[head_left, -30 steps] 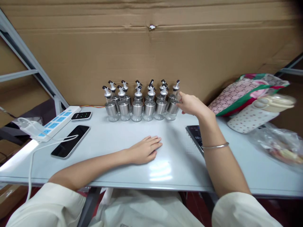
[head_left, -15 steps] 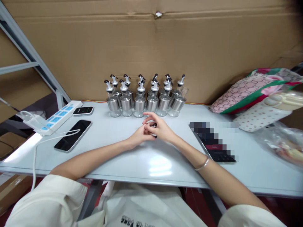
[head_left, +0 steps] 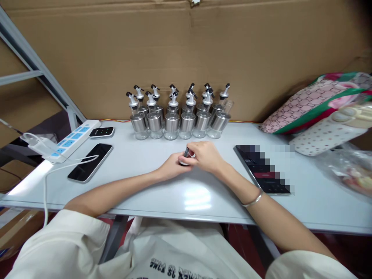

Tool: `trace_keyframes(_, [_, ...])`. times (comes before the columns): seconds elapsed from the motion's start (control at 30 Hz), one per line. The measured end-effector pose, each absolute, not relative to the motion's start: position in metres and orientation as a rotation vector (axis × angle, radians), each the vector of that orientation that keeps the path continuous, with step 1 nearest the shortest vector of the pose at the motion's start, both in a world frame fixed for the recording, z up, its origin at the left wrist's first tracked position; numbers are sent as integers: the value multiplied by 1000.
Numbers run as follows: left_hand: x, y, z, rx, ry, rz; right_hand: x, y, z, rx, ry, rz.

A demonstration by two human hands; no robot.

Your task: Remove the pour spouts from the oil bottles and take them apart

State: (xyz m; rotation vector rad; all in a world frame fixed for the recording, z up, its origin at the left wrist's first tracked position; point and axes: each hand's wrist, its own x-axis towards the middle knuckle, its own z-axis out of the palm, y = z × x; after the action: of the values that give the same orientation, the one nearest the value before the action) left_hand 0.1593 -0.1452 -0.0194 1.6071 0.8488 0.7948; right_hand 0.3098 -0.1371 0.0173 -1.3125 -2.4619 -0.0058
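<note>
A small black-and-silver pourer top (head_left: 186,152) sits between my two hands above the middle of the table, mostly covered by fingers. My left hand (head_left: 172,166) is closed around its lower part. From the right, my right hand (head_left: 207,154) grips it with bent fingers, and the two hands touch. Behind them stand two rows of glass bottles (head_left: 171,126) with steel sleeves, most topped with silver pourers and black levers. The front bottle at the right end (head_left: 220,121) shows a bare glass neck.
To the left lie a phone (head_left: 90,162) with a white cable, a small device (head_left: 101,132) and a power strip (head_left: 76,140). On the right are a tablet (head_left: 263,176), a dotted tumbler (head_left: 322,137), a patterned bag (head_left: 305,104) and a plastic bag (head_left: 348,170). Cardboard (head_left: 162,46) stands behind.
My right fingers, raised and spread before, have curled down around the pourer top. More of its black part shows now. The view has tilted slightly downward.
</note>
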Motion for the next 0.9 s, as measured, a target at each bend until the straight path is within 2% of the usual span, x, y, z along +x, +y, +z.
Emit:
trace_keyframes(0.13, [156, -152, -14, 1763, 822, 610, 313, -135, 12, -1092, -2631, -228])
trace_keyframes(0.33, [154, -156, -14, 1806, 759, 538, 316, -134, 11, -985, -2708, -448])
trace_keyframes(0.9, [153, -156, -18, 1949, 772, 537, 318, -136, 11, -913, -2754, -507])
